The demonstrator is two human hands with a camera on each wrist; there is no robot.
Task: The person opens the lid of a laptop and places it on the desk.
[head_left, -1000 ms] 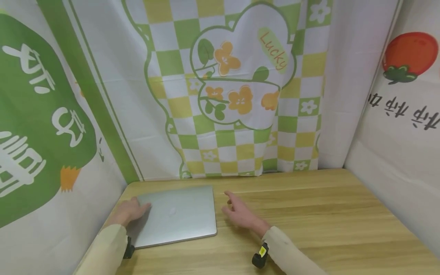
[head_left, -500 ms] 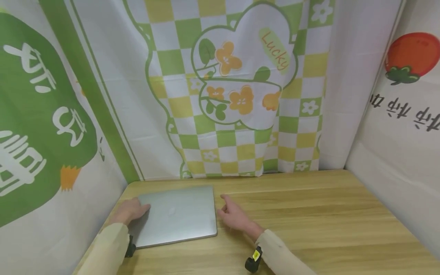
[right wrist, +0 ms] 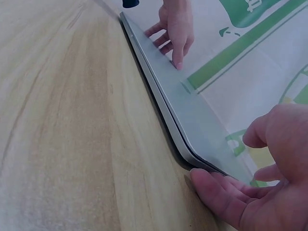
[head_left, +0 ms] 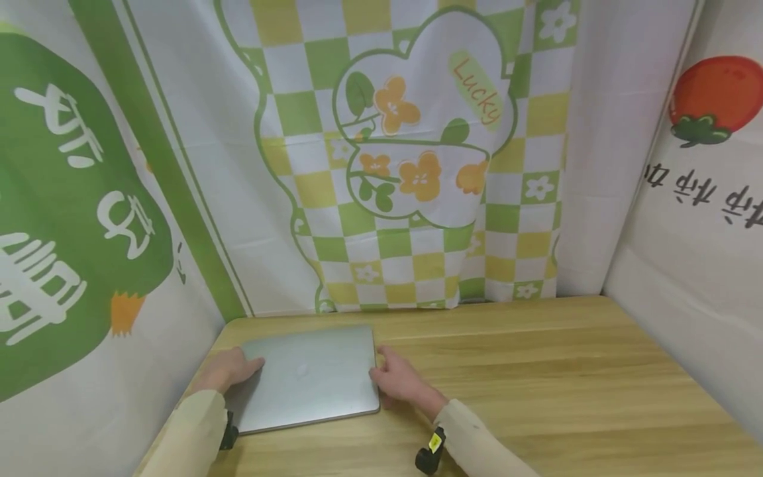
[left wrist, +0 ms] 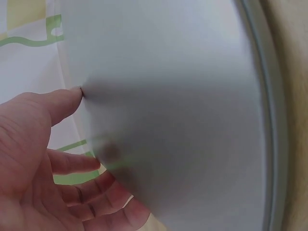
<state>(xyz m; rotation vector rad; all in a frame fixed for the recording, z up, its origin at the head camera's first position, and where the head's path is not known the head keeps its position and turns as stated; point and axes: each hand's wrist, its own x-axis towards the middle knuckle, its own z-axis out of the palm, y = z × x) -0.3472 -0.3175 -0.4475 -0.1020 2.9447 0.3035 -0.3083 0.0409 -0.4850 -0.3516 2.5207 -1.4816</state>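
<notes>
A closed silver laptop [head_left: 310,377] lies flat on the wooden table, a faint logo on its lid. My left hand [head_left: 225,372] holds its left edge: the thumb presses on the lid, and bent fingers [left wrist: 103,192] meet the edge. At the opposite side is my right hand [head_left: 398,381]. In the right wrist view, fingertips of the right hand [right wrist: 255,187] touch the laptop's edge near a rounded corner, low against the tabletop. The right thumb stays raised above the lid, apart from it. Fingertip contact beneath the laptop is hidden.
The wooden table [head_left: 536,371] extends to the right of the laptop. Behind it hangs a green, yellow and white checked cloth [head_left: 417,258]. Printed white curtains stand close on the left and right sides. Each wrist wears a black camera mount, such as the right one [head_left: 430,454].
My right hand has moved left and slightly nearer, reaching the laptop's right edge. The left hand has stayed at the left edge, and the laptop has not visibly shifted on the table.
</notes>
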